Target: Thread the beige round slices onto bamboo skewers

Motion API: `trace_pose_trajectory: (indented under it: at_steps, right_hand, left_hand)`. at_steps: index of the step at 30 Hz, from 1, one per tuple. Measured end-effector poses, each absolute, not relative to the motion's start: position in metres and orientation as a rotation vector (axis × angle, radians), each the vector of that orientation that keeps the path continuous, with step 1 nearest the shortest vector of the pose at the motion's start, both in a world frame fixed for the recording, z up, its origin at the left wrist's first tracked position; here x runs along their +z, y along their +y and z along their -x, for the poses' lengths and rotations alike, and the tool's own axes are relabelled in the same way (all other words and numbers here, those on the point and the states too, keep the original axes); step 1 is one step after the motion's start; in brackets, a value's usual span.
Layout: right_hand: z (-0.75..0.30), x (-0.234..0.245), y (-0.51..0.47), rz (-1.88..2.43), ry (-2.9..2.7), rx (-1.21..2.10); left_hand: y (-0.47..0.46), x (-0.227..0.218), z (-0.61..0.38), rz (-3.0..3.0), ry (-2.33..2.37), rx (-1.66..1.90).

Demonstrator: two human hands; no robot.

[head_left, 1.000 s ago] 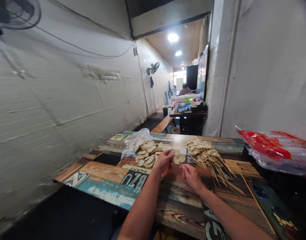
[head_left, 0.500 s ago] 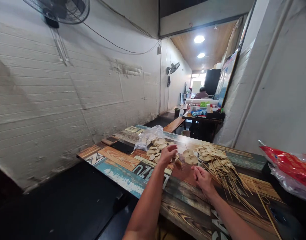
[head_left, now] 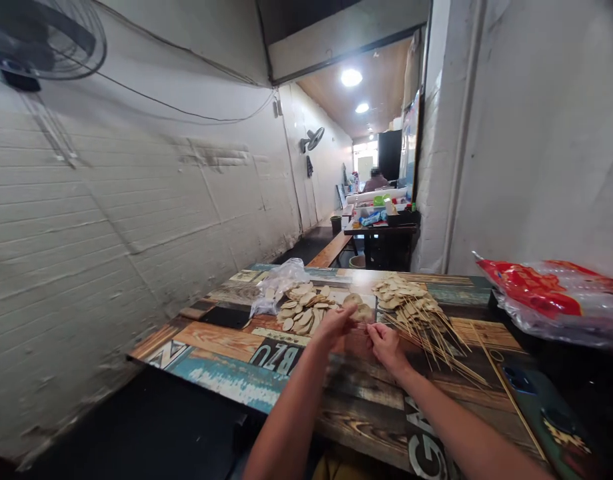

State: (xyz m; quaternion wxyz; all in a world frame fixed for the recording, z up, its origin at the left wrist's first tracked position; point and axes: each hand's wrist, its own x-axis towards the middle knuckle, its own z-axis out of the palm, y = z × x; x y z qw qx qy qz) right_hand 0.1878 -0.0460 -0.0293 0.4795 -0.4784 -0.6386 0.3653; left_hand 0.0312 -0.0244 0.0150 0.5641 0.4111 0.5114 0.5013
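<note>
On the patchwork wooden table (head_left: 221, 340) lies a heap of loose pale round slices (head_left: 302, 308) beside a clear plastic bag (head_left: 279, 283). My left hand (head_left: 334, 323) is closed in a pinch right next to that heap; what it holds is too small to name. My right hand (head_left: 383, 343) is closed too, close beside the left, and a thin stick seems to run between them. To the right lies a pile of wooden skewers (head_left: 431, 327) loaded with slices. Two slices (head_left: 359, 305) lie just beyond my hands.
A red and clear plastic package (head_left: 546, 300) sits at the right. A phone (head_left: 541, 407) lies on the table's near right corner. A white brick wall runs along the left with a fan (head_left: 41, 43) overhead. Farther back a person sits beyond a cluttered table (head_left: 381, 220).
My left hand has come back from the heap of loose slices toward my right hand, and the two now meet in front of me. The view swung right and back.
</note>
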Motion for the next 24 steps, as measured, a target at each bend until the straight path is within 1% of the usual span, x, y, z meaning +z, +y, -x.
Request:
trace_pose_trajectory:
  at_steps: [2,5,11,16,24]
  right_hand:
    - [-0.188,-0.026,-0.049,1.177,-1.574,0.812]
    - [-0.187,-0.024,-0.052,1.199,-1.599,0.74]
    - [-0.182,-0.028,-0.056,1.191,-1.716,0.691]
    - [-0.179,-0.03,-0.059,1.19,-1.763,0.636]
    - [-0.179,-0.029,-0.056,1.226,-1.694,0.582]
  left_hand:
    - [-0.025,0.002,-0.059,-0.73,1.07,1.237]
    - [-0.026,-0.01,-0.077,-0.568,0.98,1.37]
    - [-0.026,-0.003,-0.069,-0.471,1.007,1.5]
    - [-0.027,0.001,-0.07,-0.499,1.03,1.536]
    - [-0.032,-0.011,-0.083,-0.679,0.999,1.516]
